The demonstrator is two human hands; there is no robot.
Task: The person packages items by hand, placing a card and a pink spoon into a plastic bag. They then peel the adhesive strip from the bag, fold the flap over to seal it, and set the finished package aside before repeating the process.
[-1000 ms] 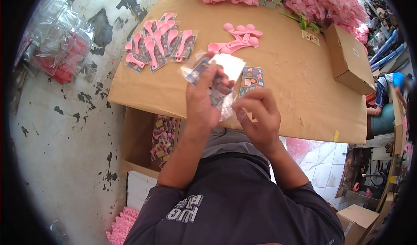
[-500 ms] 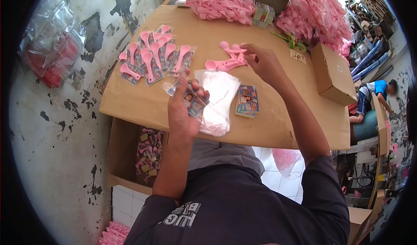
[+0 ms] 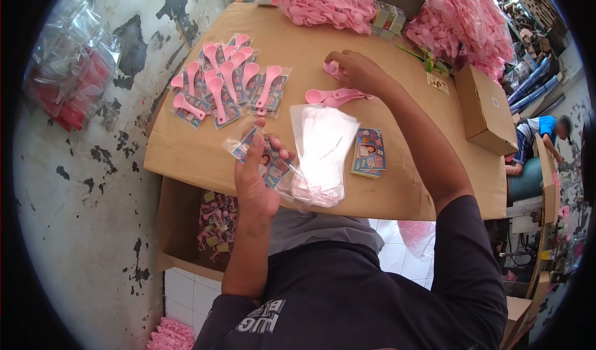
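My left hand (image 3: 254, 179) is closed around a clear plastic bag with a blue printed card (image 3: 270, 165) inside. Over the table my right hand (image 3: 358, 70) has its fingers curled onto a pink spoon (image 3: 331, 68), partly hidden by the fingers. Just below that hand lie a few more pink spoons (image 3: 316, 96). A stack of clear plastic bags (image 3: 323, 145) rests between my hands, and right of it sits a small pile of printed cards (image 3: 370, 150). Toward the left, several bagged cards with pink spoons on them (image 3: 226, 83) are spread out.
Large bags of pink spoons (image 3: 323, 5) stand at the back of the brown table (image 3: 428, 182). A cardboard box (image 3: 487, 109) is on the right edge. Below the left edge, an open carton (image 3: 177, 226) holds packed spoons. Another person (image 3: 537, 132) is at far right.
My right hand has moved slightly left and closed in on a pink spoon, apart from the ones below. My left hand still holds the bagged card. The view has shifted a little.
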